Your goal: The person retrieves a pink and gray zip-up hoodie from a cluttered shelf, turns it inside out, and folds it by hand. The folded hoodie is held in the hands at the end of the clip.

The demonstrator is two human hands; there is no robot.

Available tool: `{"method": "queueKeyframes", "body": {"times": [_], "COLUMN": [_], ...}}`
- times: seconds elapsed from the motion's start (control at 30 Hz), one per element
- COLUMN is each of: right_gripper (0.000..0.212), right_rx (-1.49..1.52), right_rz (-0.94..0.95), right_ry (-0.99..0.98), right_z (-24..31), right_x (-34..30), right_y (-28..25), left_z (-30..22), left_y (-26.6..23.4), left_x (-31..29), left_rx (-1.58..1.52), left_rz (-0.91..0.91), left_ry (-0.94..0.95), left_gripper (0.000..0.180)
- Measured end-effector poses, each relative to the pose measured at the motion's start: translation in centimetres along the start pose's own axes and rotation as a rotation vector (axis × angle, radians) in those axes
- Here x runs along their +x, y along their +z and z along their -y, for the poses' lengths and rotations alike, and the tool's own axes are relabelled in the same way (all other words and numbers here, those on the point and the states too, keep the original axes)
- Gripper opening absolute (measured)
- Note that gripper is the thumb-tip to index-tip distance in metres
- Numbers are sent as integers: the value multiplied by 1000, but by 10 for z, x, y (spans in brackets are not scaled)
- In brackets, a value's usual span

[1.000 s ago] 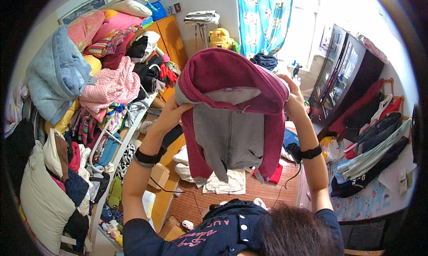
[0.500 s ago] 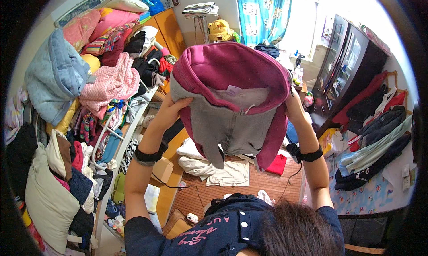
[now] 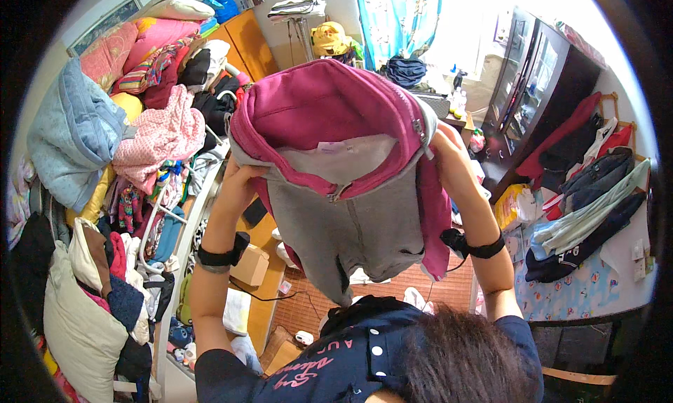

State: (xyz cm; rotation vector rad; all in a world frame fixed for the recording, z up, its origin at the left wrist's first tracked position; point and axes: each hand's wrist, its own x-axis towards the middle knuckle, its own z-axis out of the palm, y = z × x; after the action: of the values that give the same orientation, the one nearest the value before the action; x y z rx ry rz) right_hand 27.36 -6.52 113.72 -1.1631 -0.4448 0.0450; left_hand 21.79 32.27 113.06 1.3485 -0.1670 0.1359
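A grey hooded jacket (image 3: pixel 385 227) with a pink hood lining and pink sleeves hangs in front of me, hood opening upward. My left hand (image 3: pixel 244 180) grips its left side below the hood rim, fingers partly hidden by cloth. On the other side, my right hand (image 3: pixel 450 149) is closed on the edge near the zipper pull, its fingertips behind the fabric. The zip runs along the hood rim, and the grey body droops toward my chest. Both wrists wear black straps.
A bunk rail and heaped bedding and clothes (image 3: pixel 84 305) fill the left. Below lie a reddish-brown slatted mat (image 3: pixel 308 308) and a cardboard box (image 3: pixel 254 265). To the right stand a dark glass-door cabinet (image 3: pixel 522 87) and clothes on a rack (image 3: pixel 596 192).
The jacket has come closer and slightly left, and its body hangs lower, covering most of the folded clothes on the mat. Both hands keep hold of it. The view has shifted a little.
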Motion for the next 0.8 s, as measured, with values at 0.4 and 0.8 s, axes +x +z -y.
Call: {"method": "queueKeyframes", "body": {"times": [0.4,0.8], "right_gripper": [27,29], "right_rx": [-114,-770], "right_rz": [145,447], "right_ry": [1,-283], "right_z": [-67,-100], "right_x": [-50,-144], "right_y": [38,11], "left_z": [54,125], "left_y": [100,106], "left_x": [-53,-129], "left_rx": [800,184], "left_rz": [86,131], "left_ry": [398,-155], "left_gripper": [61,35]}}
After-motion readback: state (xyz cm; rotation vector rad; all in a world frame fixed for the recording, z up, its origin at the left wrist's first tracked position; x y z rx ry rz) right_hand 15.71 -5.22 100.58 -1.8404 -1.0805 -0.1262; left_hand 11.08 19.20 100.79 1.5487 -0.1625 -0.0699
